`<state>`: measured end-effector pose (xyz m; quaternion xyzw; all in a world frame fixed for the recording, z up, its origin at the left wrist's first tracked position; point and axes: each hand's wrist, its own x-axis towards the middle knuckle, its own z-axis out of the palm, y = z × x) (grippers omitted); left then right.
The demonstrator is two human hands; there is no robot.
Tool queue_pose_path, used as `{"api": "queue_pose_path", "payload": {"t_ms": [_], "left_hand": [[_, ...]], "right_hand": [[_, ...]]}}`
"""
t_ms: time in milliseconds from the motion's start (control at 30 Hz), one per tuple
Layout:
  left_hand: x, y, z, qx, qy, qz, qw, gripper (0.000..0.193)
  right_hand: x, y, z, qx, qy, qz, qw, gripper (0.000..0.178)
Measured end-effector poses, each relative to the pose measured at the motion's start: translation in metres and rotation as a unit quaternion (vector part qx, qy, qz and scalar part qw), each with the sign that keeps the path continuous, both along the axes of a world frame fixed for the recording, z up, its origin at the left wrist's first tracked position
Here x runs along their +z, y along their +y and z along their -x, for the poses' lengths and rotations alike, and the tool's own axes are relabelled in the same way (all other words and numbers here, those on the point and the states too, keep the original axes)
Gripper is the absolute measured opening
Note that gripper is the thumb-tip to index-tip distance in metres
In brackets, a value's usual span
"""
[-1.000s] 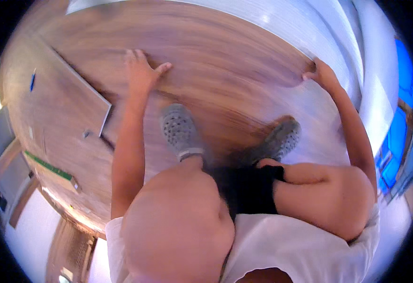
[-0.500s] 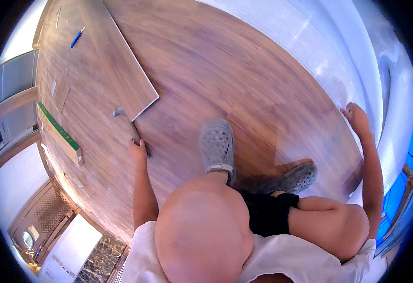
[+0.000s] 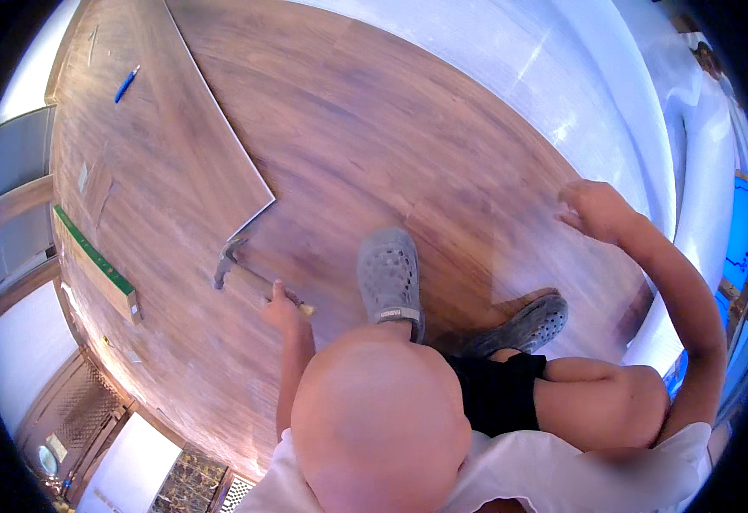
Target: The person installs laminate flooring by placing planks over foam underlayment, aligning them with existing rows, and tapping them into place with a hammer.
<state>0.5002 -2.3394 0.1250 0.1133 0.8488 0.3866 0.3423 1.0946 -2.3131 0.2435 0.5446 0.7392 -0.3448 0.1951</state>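
My left hand [image 3: 285,309] is closed round the handle of a claw hammer [image 3: 250,275]. The hammer's metal head is low over the wood-look floor, close to the near corner of a long loose floor plank [image 3: 194,128]. My right hand [image 3: 600,211] is bent over the floor's right edge, beside a white foam underlay sheet [image 3: 511,68]. Its fingers are curled loosely and look apart, with nothing visible in them.
A blue pen-like tool [image 3: 126,84] lies at the far left. Flooring planks in a green-edged pack [image 3: 96,261] rest on the left. My grey clogs [image 3: 388,274] stand on the laid floor [image 3: 348,154]. Rolled white foam [image 3: 703,171] lies at the right.
My left hand has turned the hammer, its handle end now pointing right and toward me. My right hand has moved left, from the foam's edge to over the floor edge.
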Motion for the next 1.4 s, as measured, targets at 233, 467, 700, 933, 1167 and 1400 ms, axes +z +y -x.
{"api": "queue_pose_path", "payload": {"t_ms": [233,467,700,933,1167,1400], "left_hand": [[0.077,0.030,-0.080,-0.100,0.061,-0.032,0.993,0.034],[0.077,0.102,-0.187,-0.497,0.008,-0.078,0.864,0.053],[0.010,0.170,-0.337,-0.829,0.092,-0.353,0.424,0.057],[-0.007,0.218,-0.403,-0.870,0.337,-0.311,0.181,0.062],[-0.026,0.226,-0.425,-0.875,0.312,-0.288,0.232,0.063],[-0.022,0.221,-0.428,-0.857,0.298,-0.333,0.256,0.053]], "right_hand": [[0.008,0.054,0.118,0.018,0.152,0.057,0.987,0.050],[-0.017,0.113,0.244,-0.352,0.307,-0.142,0.873,0.062],[-0.043,0.129,0.081,-0.631,0.138,-0.304,0.700,0.034],[-0.021,0.085,-0.034,-0.598,0.018,-0.257,0.759,0.031],[-0.041,0.154,-0.021,-0.432,-0.042,-0.221,0.873,0.036],[-0.065,0.227,-0.017,-0.231,-0.090,-0.260,0.933,0.033]]}}
